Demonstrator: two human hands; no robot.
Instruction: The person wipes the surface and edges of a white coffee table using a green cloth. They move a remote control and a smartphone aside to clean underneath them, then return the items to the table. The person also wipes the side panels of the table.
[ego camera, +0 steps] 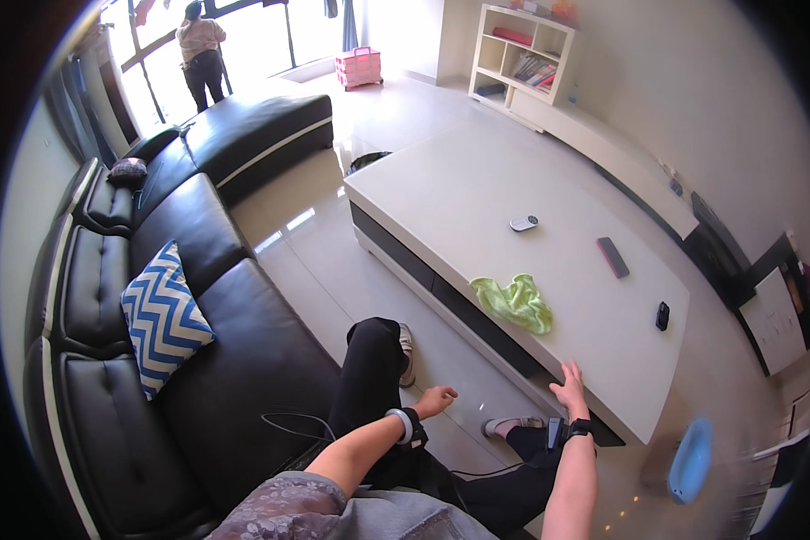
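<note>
My right hand (568, 389) is at the front edge of the white coffee table (445, 175), fingers spread and holding nothing. A black strap with a small device circles that wrist. My left hand (435, 402) hovers over the floor between my knees, loosely curled and empty, with a pale bangle and a black strap on its wrist. A crumpled light-green cloth (515, 303) lies on the tabletop near the edge, beyond my right hand. Farther across sit a white remote-like device (524, 223), a grey and pink oblong item (612, 257) and a small black object (662, 316).
A black leather sofa (256, 337) runs along the left, bearing a blue-and-white zigzag cushion (165, 320). A blue plastic item (690, 461) stands beyond the table's right end. By the window stand a person (201, 54) and a pink wheeled crate (358, 69). A low white cabinet (601, 152) lines the wall.
</note>
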